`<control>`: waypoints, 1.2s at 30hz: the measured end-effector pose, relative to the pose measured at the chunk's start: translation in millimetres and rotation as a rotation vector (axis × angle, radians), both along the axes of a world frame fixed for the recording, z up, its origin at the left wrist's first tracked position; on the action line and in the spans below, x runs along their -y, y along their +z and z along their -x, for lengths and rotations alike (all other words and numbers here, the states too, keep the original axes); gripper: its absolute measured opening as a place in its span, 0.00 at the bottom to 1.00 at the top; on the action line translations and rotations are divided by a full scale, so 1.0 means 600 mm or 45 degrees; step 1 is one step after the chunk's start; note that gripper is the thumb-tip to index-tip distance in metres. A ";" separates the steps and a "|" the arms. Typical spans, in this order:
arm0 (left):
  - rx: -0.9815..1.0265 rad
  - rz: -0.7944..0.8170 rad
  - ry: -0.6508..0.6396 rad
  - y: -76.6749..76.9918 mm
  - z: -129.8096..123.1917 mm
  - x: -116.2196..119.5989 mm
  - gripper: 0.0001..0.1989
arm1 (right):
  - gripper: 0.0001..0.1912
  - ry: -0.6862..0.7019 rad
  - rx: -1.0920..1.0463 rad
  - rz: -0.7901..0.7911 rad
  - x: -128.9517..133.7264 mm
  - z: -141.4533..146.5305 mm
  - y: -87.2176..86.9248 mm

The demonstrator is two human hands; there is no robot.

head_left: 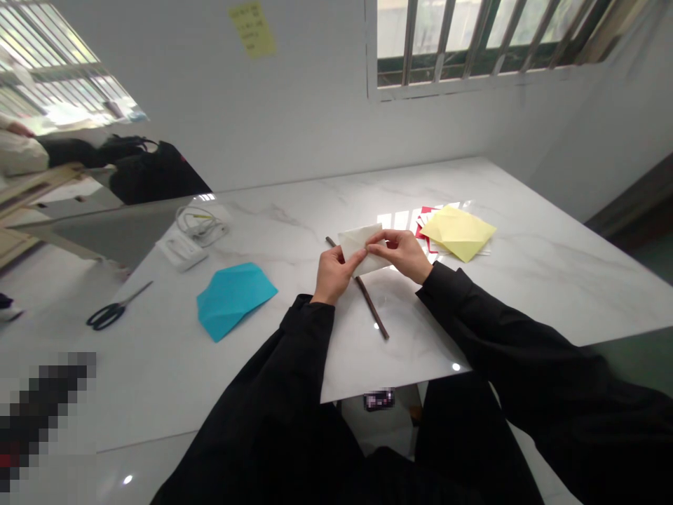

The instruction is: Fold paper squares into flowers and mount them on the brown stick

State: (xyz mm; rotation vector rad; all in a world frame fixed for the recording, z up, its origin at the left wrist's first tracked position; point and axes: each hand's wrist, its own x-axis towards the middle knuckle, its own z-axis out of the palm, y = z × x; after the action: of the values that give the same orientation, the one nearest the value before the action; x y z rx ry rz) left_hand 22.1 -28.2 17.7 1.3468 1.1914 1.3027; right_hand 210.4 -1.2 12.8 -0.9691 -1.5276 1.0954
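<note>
Between both hands, above the table, is a small cream-white folded paper envelope (360, 238). My left hand (332, 273) grips its lower left side, thumb on the front face. My right hand (402, 252) is closed in a pinch on the right part of the envelope, fingertips close to the left thumb. Under the hands a thin dark brown stick (372, 308) lies slantwise on the table, its middle hidden by the paper. A blue paper envelope (235, 298) rests to the left of my left hand. A yellow folded paper (457, 231) lies right of my right hand.
Red and white papers (425, 223) lie partly under the yellow one. At left are black-handled scissors (113, 312), a white power strip (181, 251) and a coiled cable (202, 226). The marble-patterned table (294, 210) meets a wall with a yellow note (253, 29).
</note>
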 end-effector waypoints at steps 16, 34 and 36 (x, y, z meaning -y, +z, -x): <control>0.078 0.047 -0.013 -0.007 -0.004 -0.004 0.32 | 0.43 -0.057 -0.231 0.099 0.008 0.010 0.004; 0.122 0.130 -0.017 -0.010 -0.005 -0.006 0.28 | 0.28 -0.002 -0.202 0.128 0.005 0.007 0.000; 0.129 0.135 -0.014 -0.009 -0.006 -0.005 0.28 | 0.27 -0.003 -0.192 0.123 0.004 0.007 -0.001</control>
State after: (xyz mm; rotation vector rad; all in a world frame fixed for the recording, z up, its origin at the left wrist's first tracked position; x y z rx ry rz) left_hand 25.5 -25.2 12.0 1.1957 1.1656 1.2667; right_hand 206.2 -3.7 12.4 -0.9309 -1.3616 1.2226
